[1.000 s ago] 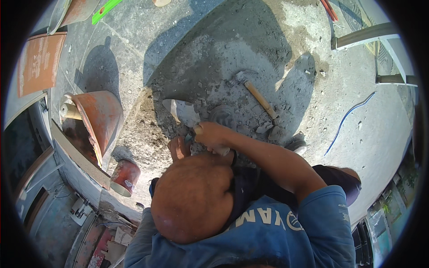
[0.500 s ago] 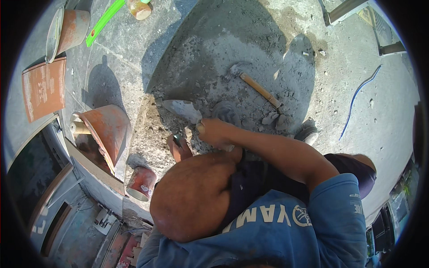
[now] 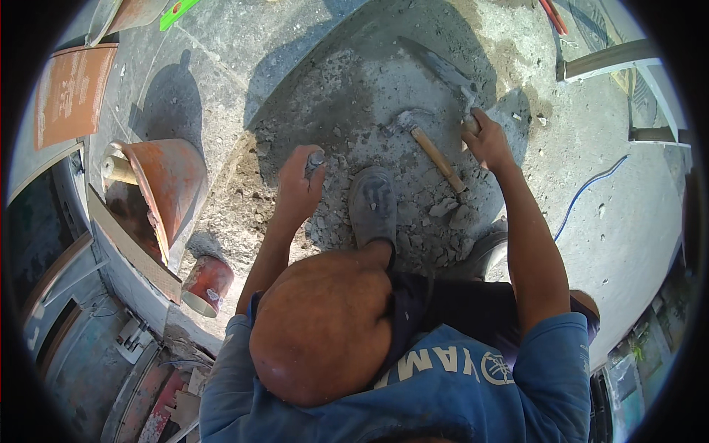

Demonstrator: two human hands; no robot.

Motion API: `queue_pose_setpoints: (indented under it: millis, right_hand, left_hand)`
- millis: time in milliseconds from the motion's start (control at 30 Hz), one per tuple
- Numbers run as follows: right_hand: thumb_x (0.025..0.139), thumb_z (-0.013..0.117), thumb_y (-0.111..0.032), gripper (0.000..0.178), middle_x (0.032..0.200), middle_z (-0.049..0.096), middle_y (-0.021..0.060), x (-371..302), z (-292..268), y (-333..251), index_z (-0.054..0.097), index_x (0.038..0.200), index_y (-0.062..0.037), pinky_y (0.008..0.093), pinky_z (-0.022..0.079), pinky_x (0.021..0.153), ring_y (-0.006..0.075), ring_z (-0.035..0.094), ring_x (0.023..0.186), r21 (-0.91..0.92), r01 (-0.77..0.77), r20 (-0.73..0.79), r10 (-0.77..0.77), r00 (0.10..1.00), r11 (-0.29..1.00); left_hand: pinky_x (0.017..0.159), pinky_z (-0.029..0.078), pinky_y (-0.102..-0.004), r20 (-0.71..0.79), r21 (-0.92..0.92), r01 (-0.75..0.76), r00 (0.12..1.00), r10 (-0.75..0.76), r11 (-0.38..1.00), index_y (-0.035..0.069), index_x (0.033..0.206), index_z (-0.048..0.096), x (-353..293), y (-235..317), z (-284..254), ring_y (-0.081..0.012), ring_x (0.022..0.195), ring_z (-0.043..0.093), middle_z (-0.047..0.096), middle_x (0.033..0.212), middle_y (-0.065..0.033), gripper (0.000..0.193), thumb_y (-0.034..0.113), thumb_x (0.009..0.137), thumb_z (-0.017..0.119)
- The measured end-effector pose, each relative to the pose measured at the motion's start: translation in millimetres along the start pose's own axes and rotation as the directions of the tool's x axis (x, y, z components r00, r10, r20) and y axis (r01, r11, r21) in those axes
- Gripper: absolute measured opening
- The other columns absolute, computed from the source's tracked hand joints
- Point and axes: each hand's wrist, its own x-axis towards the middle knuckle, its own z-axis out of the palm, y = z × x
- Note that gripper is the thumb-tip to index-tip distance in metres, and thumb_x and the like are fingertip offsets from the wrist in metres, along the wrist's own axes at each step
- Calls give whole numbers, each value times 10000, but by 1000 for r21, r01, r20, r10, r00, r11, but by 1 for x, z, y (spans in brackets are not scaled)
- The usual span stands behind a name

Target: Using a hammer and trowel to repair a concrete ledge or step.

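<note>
My right hand is closed round the handle of a pointed trowel, whose grey blade reaches up and left over the damp patch. Its edge lies close to the ground; I cannot tell whether it touches. My left hand, closed as a fist, grips a grey round-ended tool; the rest of it is hidden by the fingers. Between the hands a claw hammer with a wooden handle lies on the rubble, its head pointing away and to the left.
My dusty shoe stands amid concrete chunks. To the left are a tipped orange bucket, a red can and a brown sheet. A blue cord lies at right, near a metal-legged frame.
The right hand has swung the trowel away and to the right, from beside the left hand to past the hammer. The left hand has moved forward, out from beside my knee.
</note>
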Motion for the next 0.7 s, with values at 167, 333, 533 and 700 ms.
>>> queue_pose_setpoints:
  millis: [167, 333, 533, 700]
  right_hand:
    - [837, 627, -211, 335, 912, 645, 127, 14, -33, -58, 520, 1152, -171, 463, 519, 767, 349, 653, 881, -519, 302, 188, -237, 953, 800]
    - [859, 630, -229, 205, 834, 612, 58, 55, -18, -111, 536, 1031, -169, 393, 542, 692, 266, 671, 793, -651, 631, 345, -576, 741, 423]
    - [846, 607, -188, 118, 768, 576, 25, 97, 19, -160, 526, 932, -178, 323, 529, 595, 195, 661, 728, -672, 721, 356, -779, 516, 170]
    - [847, 623, -218, 144, 729, 515, 21, 131, 27, -173, 526, 947, -182, 339, 519, 606, 210, 631, 683, -672, 736, 360, -832, 422, 83]
  left_hand:
    - [774, 481, -467, 125, 261, 120, 980, -157, 958, 35, 1117, 516, -7, -27, 14, -404, 943, 590, 575, 1023, -204, 281, 146, 875, 606]
    - [813, 484, -492, 211, 316, 312, 898, -387, 896, 30, 1134, 511, -60, -48, 31, -404, 969, 586, 560, 1084, -203, 323, 179, 869, 620]
    - [780, 502, -468, 169, 498, 292, 891, -422, 816, 6, 1139, 518, -98, -58, 43, -387, 948, 603, 573, 1065, -200, 388, 203, 838, 663]
    - [811, 500, -381, 39, -334, 499, 855, -517, 800, 15, 1168, 522, -64, -52, 28, -266, 917, 612, 612, 1025, -151, 371, 275, 921, 618]
